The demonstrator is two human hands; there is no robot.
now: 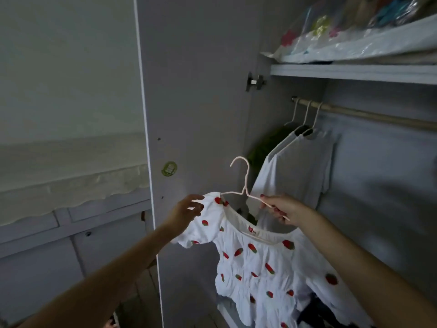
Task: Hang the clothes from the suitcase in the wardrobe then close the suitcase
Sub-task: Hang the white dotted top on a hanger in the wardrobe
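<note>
A white top with red strawberry print (257, 263) hangs in front of the open wardrobe, its left shoulder over a thin pale wire hanger (244, 183). My left hand (186, 210) pinches the top's left shoulder at the hanger's end. My right hand (282, 209) grips the hanger's right arm, which sticks out bare above the neckline. The hanger's hook points up, below and left of the wooden rail (369, 114). The suitcase is not in view.
Three hangers sit at the rail's left end, with white shirts (298, 169) and a dark green garment (267, 145). The wardrobe door (196, 102) stands open on the left. A shelf (354, 72) above holds plastic-wrapped bundles. Rail space extends to the right.
</note>
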